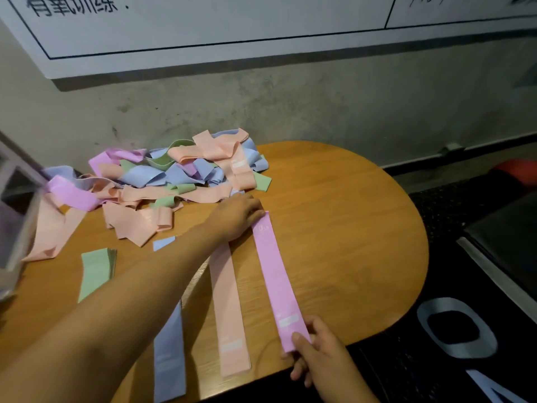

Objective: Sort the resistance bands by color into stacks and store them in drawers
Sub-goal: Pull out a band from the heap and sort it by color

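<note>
A pink band (274, 274) lies stretched flat on the wooden table (348, 228). My right hand (316, 353) pinches its near end at the table's front edge. My left hand (238, 216) presses on its far end, fingers flat. Left of it lie a flat peach band (228, 309) and a flat blue band (170, 356), partly under my left arm. A green stack (96, 271) sits further left. A tangled pile of mixed bands (174, 175) in peach, blue, pink and green fills the back left of the table.
A clear plastic drawer unit (17, 216) stands at the table's left edge. A grey wall and a whiteboard (203, 30) rise behind. Black floor mats (479, 330) with white letters lie to the right, beside a dark bench.
</note>
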